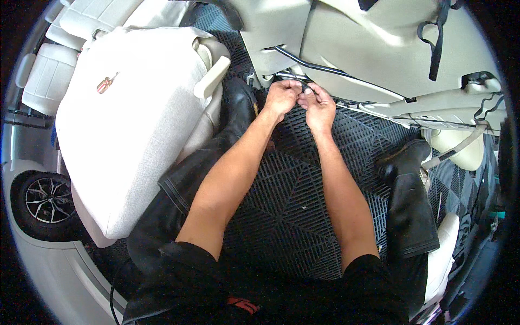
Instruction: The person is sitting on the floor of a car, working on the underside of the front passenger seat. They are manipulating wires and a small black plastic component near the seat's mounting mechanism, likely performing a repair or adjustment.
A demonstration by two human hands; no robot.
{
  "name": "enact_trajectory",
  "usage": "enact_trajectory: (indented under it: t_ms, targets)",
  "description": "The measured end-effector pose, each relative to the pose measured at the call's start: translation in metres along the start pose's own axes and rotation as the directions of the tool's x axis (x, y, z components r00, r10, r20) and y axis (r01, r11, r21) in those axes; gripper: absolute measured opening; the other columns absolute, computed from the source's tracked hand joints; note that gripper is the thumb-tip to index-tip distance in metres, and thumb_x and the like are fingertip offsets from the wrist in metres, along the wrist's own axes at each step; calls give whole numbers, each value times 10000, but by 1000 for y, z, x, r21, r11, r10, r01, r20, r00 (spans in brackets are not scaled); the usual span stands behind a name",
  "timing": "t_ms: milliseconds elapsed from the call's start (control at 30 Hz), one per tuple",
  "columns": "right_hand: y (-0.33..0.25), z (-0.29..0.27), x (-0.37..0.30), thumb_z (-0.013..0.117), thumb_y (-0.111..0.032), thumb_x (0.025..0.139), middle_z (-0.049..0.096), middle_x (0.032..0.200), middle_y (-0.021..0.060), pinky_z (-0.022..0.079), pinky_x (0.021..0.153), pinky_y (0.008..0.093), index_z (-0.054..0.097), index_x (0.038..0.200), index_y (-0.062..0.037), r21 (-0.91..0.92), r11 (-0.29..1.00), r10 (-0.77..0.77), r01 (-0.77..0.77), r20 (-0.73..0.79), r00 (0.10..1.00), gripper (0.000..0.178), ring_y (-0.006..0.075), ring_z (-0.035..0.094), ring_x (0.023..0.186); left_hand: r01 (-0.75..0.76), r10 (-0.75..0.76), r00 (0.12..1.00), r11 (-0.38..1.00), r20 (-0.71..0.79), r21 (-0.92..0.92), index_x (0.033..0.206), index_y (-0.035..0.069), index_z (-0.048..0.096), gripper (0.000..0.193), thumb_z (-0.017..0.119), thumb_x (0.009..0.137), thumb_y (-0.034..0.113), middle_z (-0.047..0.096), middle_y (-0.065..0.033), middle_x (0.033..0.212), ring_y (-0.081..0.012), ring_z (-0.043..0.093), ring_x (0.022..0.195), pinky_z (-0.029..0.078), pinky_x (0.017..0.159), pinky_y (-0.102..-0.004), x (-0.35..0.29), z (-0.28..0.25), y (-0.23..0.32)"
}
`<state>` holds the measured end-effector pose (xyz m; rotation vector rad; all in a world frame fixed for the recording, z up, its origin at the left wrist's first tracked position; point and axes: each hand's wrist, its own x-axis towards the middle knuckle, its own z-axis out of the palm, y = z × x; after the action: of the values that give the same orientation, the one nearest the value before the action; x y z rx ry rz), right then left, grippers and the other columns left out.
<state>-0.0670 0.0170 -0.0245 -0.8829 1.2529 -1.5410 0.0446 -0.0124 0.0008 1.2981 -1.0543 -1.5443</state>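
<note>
So my left hand [282,98] and right hand [320,112] are both pinching this little dark strip [305,86] at the near edge of the far beige panel [338,46], probably so it can't slip.

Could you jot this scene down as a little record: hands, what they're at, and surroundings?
Left hand: close beside the right hand
At the hands: small dark piece, too small to identify
Beyond the hands: beige panel
Underfoot: dark ribbed tiles
Left side: pale upholstered seat, spoked wheel
</note>
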Motion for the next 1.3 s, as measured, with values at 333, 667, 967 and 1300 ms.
enact_trajectory:
  t_ms: [333,667,967,1300]
  targets:
    - [3,-8,0,635,-30,890,710,830,109,529,704,274,669,1076,1,-327,906,-276,269,26,961,192,113,650,718,-149,207,978,714,-3,685,884,47,742,255,654,791,268,703,-180,797,-275,700,767,536,764,-367,1,-1,31]
    - [-5,-13,2,620,-75,888,709,916,182,545,765,347,672,1058,-14,-480,832,-270,278,87,959,188,272,708,828,-408,425,867,306,260,860,822,-12,688,202,603,845,170,665,-248,835,-406,657,803,526,762,-461,12,-1,22]
    - [-23,-22,2,574,-149,884,671,1034,229,540,820,475,588,1191,-30,-746,529,-281,405,297,913,329,390,662,920,-466,545,803,325,240,823,795,9,671,198,622,817,199,672,-219,816,-394,662,781,533,739,-469,15,8,9]
    - [-23,-26,4,553,-217,918,679,1008,226,541,797,489,602,1196,-56,-831,382,-259,404,324,910,325,395,669,891,-463,551,775,160,310,872,778,21,642,202,623,800,221,669,-201,827,-379,665,776,546,729,-477,17,6,14]
